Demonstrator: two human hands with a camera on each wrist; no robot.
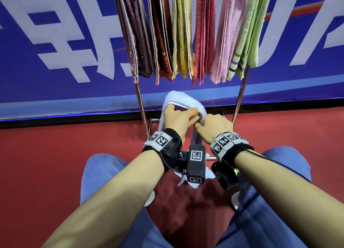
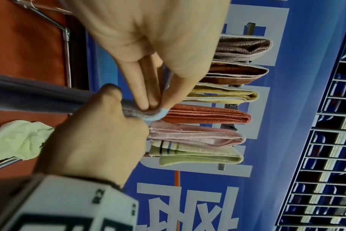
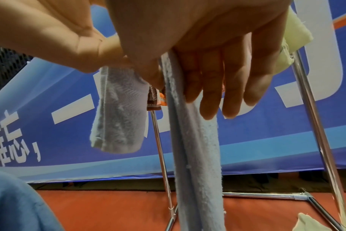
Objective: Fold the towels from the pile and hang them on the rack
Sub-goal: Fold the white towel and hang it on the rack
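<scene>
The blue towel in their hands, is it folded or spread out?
Folded: the blue towel bends over between the left hand and right hand, layers hanging down.

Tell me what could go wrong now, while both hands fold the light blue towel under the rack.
The left hand and right hand hold the light blue towel only at its top; the loose ends hang unevenly, so the fold may come out crooked. The long end could drag on the red floor.

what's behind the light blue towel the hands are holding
Behind the light blue towel stand the rack's chrome legs and the blue banner. Hung towels sit above. Both the left hand and right hand grip it, hiding its middle.
</scene>
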